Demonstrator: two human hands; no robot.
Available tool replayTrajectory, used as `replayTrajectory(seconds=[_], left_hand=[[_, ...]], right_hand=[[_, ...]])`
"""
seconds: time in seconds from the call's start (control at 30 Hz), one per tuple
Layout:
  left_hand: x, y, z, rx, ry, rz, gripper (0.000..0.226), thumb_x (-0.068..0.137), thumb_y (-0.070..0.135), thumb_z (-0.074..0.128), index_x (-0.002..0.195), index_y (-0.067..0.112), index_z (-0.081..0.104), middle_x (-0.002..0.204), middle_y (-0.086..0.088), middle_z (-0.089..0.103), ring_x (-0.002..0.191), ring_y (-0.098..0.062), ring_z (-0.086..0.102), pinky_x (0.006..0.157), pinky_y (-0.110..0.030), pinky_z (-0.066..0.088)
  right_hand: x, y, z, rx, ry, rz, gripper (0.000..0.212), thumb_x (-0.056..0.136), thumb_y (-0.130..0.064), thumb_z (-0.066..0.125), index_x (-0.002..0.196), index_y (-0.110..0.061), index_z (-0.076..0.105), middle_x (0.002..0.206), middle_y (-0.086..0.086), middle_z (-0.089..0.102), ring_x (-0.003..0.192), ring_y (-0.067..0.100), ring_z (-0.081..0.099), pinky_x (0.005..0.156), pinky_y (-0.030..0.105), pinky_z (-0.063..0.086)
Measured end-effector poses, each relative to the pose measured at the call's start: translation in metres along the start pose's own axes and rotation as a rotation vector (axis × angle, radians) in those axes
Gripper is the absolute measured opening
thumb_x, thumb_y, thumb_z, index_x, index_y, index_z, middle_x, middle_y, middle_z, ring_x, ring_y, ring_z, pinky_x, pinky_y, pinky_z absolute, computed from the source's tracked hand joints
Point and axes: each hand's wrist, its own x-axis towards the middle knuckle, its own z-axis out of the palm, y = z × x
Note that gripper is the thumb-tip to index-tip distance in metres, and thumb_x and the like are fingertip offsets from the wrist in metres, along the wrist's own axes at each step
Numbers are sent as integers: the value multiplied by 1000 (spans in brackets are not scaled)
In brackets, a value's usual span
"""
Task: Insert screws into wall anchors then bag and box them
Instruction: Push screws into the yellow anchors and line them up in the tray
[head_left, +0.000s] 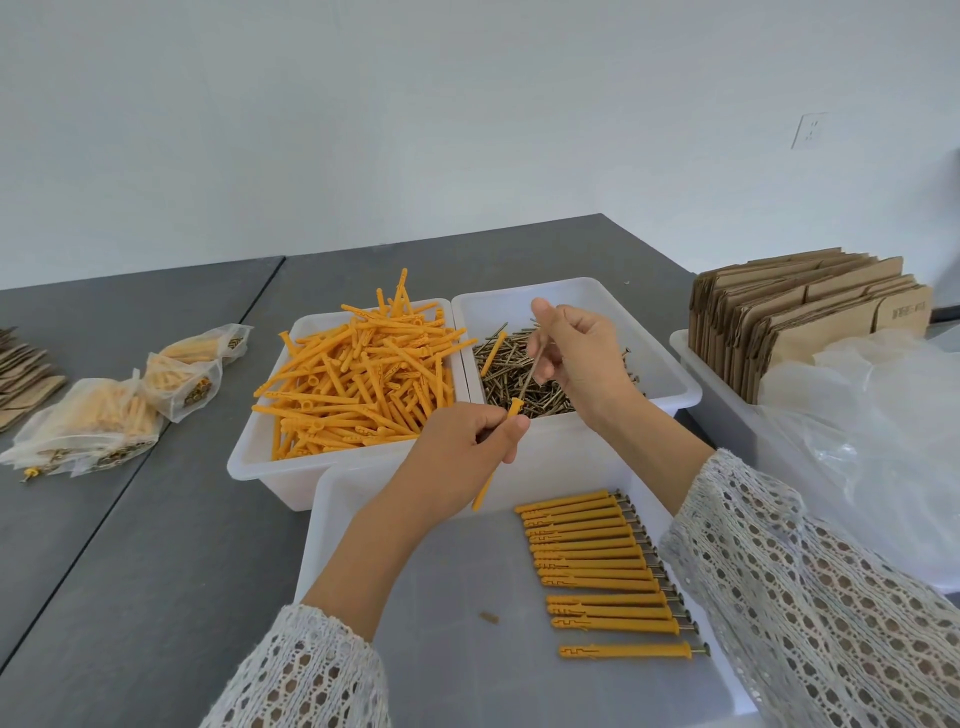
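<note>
My left hand (467, 441) grips one orange wall anchor (485, 486), its open collar end pointing up. My right hand (576, 353) pinches a brass screw (532, 371) by its head, the tip standing in the anchor's collar. Behind the hands, a white bin (270, 457) holds a heap of loose orange anchors (358, 379), and the white bin (670, 374) beside it holds loose screws (504, 374). In the near white tray (322, 525), several finished anchors with screws (597, 561) lie in a row.
Three filled plastic bags of anchors (104, 415) lie on the grey table (130, 571) at the left. At the right, a white bin (727, 415) holds folded cardboard boxes (805, 317) and clear plastic bags (883, 415). More flat cardboard (21, 374) sits at the far left edge.
</note>
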Motion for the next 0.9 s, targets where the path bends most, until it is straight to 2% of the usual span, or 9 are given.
replayTrajectory(seconds=[0.1, 0.2, 0.3, 0.4, 0.43, 0.53, 0.67, 0.8, 0.9], left_hand=[[1, -1, 1, 0, 1, -1, 45, 103, 34, 50, 61, 20, 56, 44, 12, 38, 43, -4, 35, 50, -14, 29], [1, -3, 3, 5, -16, 14, 45, 102, 37, 51, 61, 22, 57, 45, 11, 38, 44, -5, 36, 51, -15, 30], [-2, 0, 5, 59, -64, 40, 42, 100, 45, 52, 64, 25, 62, 48, 8, 45, 46, -7, 42, 52, -20, 33], [-6, 9, 11, 41, -185, 21, 35, 97, 45, 58, 71, 23, 69, 59, -2, 60, 56, -20, 57, 60, -41, 50], [-8, 14, 14, 43, -239, 17, 35, 96, 45, 60, 72, 22, 69, 61, -4, 61, 58, -22, 58, 61, -42, 51], [-13, 28, 30, 190, -445, 58, 40, 95, 50, 60, 69, 19, 66, 60, -1, 59, 53, -12, 50, 57, -34, 43], [-28, 48, 56, 380, -678, 142, 48, 95, 48, 59, 64, 12, 53, 57, 0, 44, 54, -15, 39, 52, -31, 30], [-44, 59, 74, 493, -803, 272, 46, 97, 44, 56, 63, 14, 46, 57, -3, 42, 57, -23, 40, 52, -31, 28], [-50, 67, 85, 552, -834, 333, 41, 97, 39, 53, 64, 17, 43, 58, -2, 42, 55, -25, 41, 54, -34, 31]], right_hand=[[-1, -5, 1, 59, -128, 132, 65, 104, -50, 32, 55, -11, 51, 73, 14, 66, 40, 17, 36, 48, 28, 43], [1, -5, -1, 99, -124, 186, 71, 105, -53, 20, 56, -10, 49, 76, 12, 67, 43, 16, 33, 48, 26, 41], [5, -2, -7, 172, 6, 221, 66, 105, -51, 22, 62, -9, 48, 70, 8, 64, 44, 16, 34, 49, 24, 38], [9, 0, -13, 240, 139, 267, 59, 106, -47, 27, 66, -10, 49, 66, 6, 57, 44, 15, 35, 50, 27, 36], [9, 1, -14, 263, 162, 283, 57, 106, -45, 28, 66, -11, 50, 64, 5, 56, 44, 14, 36, 49, 26, 36], [10, 2, -18, 297, 208, 320, 53, 107, -41, 28, 68, -12, 52, 61, 2, 55, 43, 13, 37, 47, 24, 37], [11, 2, -18, 296, 233, 363, 46, 105, -35, 34, 69, -13, 53, 60, 0, 56, 45, 13, 38, 46, 23, 37], [12, 2, -20, 309, 228, 382, 43, 104, -33, 36, 70, -13, 54, 60, 0, 56, 43, 13, 39, 46, 23, 38], [13, 3, -19, 298, 223, 397, 42, 103, -33, 38, 71, -14, 55, 60, 0, 56, 43, 13, 39, 46, 23, 38]])
